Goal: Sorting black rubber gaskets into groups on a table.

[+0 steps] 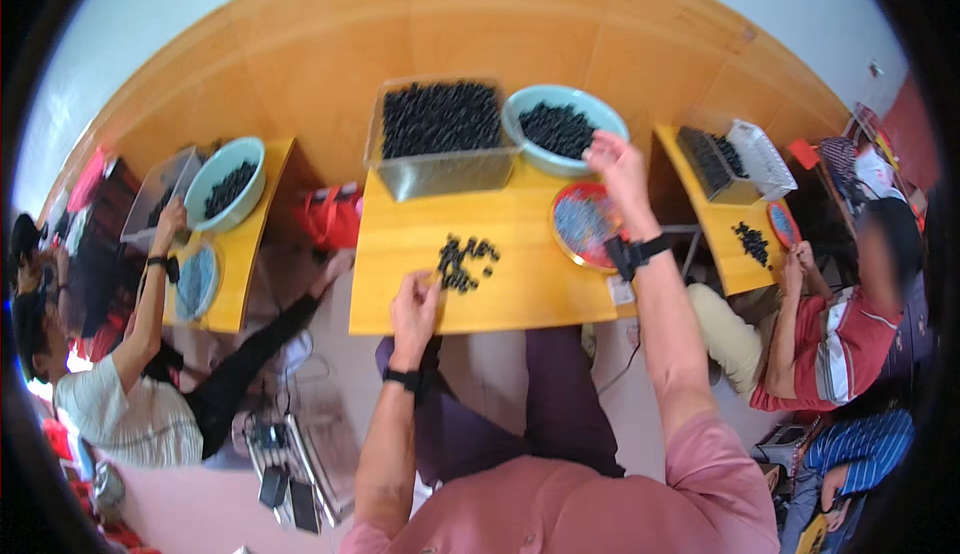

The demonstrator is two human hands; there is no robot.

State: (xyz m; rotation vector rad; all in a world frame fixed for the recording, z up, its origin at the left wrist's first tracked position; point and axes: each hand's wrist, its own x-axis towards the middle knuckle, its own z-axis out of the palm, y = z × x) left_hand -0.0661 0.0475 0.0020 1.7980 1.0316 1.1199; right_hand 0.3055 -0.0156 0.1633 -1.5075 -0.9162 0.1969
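- While the L fingers [430, 291] are hovering just beside the loose black pcs [457, 278], they're sitting nearly together; can't tell if they're gripping a pc.
- R fingers [606, 148] are hanging half-curled by the lt-blue bowl's [545, 161] near-right rim; any hold isn't showing.
- More black pcs are filling that bowl, just left of R fingers, & the clear tub [440, 179], well beyond L fingers.
- Red-rimmed tray [602, 252] w/ grey-blue bits [583, 216] is sitting on the desk [400, 239], bodyward of R fingers.
- To do it well, imo: L fingers should be taking pcs singly from the pile's edge; R fingers should be clearing the bowl rim w/o bumping it.
- Wht label [621, 291] is lying at the desk corner, bodyward of R fingers; print's too small. No brand's showing legibly.
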